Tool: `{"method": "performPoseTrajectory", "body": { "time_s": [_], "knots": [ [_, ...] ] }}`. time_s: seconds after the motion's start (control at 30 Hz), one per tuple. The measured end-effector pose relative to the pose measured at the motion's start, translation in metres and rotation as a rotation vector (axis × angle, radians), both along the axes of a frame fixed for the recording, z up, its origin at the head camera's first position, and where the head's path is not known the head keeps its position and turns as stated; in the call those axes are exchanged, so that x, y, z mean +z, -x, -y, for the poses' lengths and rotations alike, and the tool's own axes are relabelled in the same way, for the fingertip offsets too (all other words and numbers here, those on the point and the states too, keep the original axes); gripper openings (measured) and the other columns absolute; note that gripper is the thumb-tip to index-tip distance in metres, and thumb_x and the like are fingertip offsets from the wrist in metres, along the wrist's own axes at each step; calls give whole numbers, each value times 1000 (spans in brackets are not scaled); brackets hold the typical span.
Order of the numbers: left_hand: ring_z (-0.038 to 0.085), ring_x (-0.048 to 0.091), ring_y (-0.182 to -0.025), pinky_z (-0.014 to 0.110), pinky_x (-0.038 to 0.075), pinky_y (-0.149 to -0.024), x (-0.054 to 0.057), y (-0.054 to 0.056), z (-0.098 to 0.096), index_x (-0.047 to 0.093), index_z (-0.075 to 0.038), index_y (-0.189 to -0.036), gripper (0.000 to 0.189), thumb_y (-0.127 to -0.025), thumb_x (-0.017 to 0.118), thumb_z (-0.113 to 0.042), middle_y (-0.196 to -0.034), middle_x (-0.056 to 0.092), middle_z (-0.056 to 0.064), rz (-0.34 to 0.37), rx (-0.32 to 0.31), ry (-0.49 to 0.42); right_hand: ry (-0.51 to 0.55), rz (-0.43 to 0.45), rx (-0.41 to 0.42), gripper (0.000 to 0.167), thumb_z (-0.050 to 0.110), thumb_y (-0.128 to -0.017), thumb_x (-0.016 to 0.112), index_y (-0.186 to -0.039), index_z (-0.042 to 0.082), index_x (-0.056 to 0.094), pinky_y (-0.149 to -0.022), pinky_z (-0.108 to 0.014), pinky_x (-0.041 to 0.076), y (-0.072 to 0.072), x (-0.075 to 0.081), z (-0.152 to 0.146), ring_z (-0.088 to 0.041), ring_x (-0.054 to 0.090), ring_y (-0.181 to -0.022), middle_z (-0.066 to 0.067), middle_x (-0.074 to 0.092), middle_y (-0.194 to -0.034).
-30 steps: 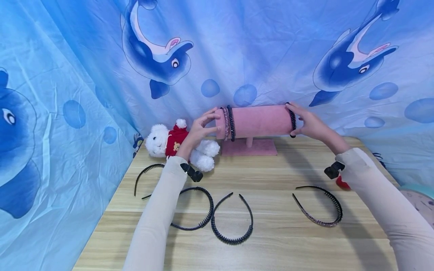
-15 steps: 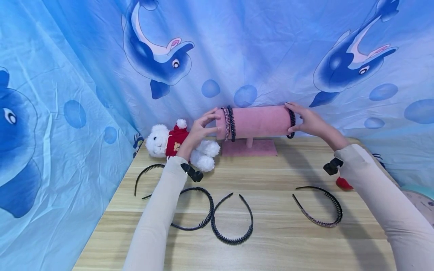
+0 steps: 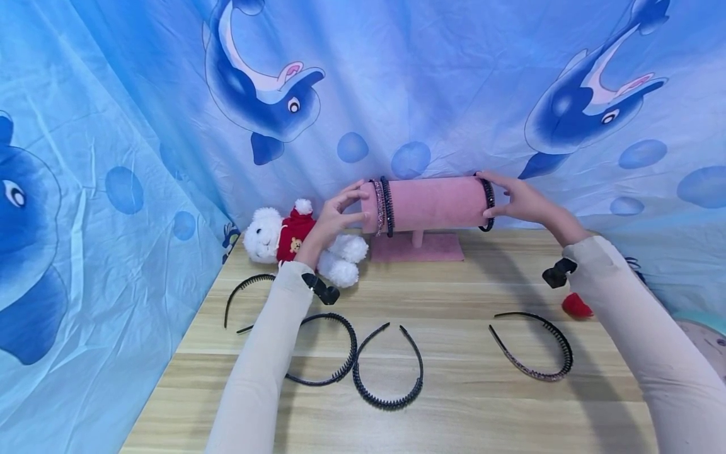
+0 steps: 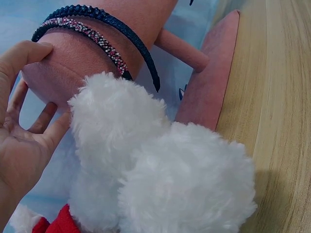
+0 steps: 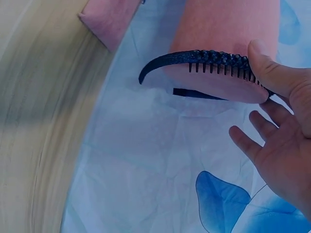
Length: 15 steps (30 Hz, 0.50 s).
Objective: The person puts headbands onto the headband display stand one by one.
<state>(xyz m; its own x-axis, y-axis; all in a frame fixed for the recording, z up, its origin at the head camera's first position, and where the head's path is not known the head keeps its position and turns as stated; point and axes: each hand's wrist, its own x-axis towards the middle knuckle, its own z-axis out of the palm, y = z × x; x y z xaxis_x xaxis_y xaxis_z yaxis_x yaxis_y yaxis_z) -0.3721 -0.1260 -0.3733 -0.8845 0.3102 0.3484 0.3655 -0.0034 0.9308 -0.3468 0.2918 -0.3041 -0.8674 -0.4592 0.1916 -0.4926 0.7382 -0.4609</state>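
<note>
A pink padded headband stand (image 3: 439, 203) lies crosswise at the back of the table, its roll raised on a short post. My left hand (image 3: 333, 221) holds the roll's left end, thumb and fingers spread around it. Close to that end, a pink-speckled headband (image 4: 92, 36) and a dark beaded headband (image 4: 129, 34) hang over the roll side by side. At the right end, my right hand (image 3: 524, 202) grips a black toothed headband (image 5: 214, 58) over the roll's edge. The thumb lies on its beaded band, while the other fingers are partly hidden beyond the roll.
A white plush bear (image 3: 263, 234) in a red top lies left of the stand, close under my left hand. Several loose headbands, including a black one (image 3: 391, 403) and a speckled one (image 3: 533, 372), lie on the wooden table (image 3: 454, 410). A dolphin-print curtain (image 3: 442, 75) hangs behind.
My right hand has slid the black headband slightly leftward, further onto the roll's right end. The left hand stays at the left end.
</note>
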Motion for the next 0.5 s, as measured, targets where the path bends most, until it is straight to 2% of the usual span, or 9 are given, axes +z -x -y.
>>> {"method": "performPoseTrajectory", "body": {
  "time_s": [0.33, 0.5],
  "knots": [
    [29, 38, -150, 44, 33, -125, 5, -3, 0, 65, -4, -128, 44, -86, 73, 6, -165, 37, -2, 23, -4, -5, 72, 149, 42, 84, 7, -93, 73, -161, 6, 24, -118, -71, 28, 6, 8, -2, -45, 16, -155, -22, 20, -168],
    [31, 39, -150, 44, 34, -125, 15, -13, -1, 63, 2, -129, 44, -86, 72, 7, -165, 36, 4, 23, -17, -3, 49, 118, 20, 84, 9, -95, 72, -162, 9, 23, -118, -71, 27, 3, 6, -2, -45, 17, -155, -20, 20, -169]
  ]
}}
